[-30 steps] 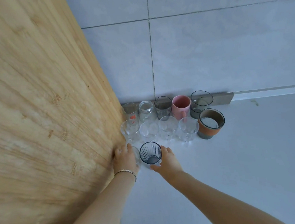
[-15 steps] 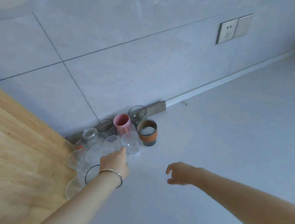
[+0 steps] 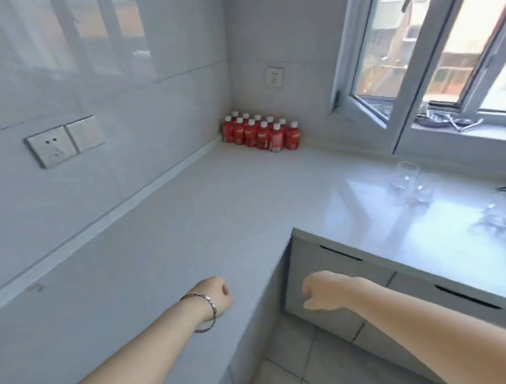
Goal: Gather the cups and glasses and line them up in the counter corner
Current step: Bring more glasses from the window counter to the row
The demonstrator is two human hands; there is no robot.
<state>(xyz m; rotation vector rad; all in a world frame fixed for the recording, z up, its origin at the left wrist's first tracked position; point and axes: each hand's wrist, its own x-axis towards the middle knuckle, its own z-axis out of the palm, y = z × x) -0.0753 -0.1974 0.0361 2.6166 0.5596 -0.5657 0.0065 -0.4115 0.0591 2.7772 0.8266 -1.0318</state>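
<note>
Three clear glasses stand on the right wing of the grey counter (image 3: 205, 213) below the window: one glass (image 3: 405, 173) at the back, a second glass (image 3: 424, 189) beside it, and a third glass (image 3: 491, 218), blurred, nearer me. My left hand (image 3: 219, 294), with a bracelet on the wrist, hovers over the counter's front edge with curled fingers and holds nothing. My right hand (image 3: 323, 289) hangs in front of the drawers, fingers curled down, also holding nothing. The lined-up cups are out of view.
Several red bottles (image 3: 260, 133) with white caps fill the far corner of the counter. Wall sockets (image 3: 63, 141) sit on the left wall and another socket (image 3: 274, 77) on the back wall. An open window (image 3: 366, 70) swings in above the right wing. Drawers (image 3: 337, 279) lie under it.
My view has swung right, away from the row of cups by the wooden panel, to the far corner and window. Both hands have left the cups and are held out with nothing in them.
</note>
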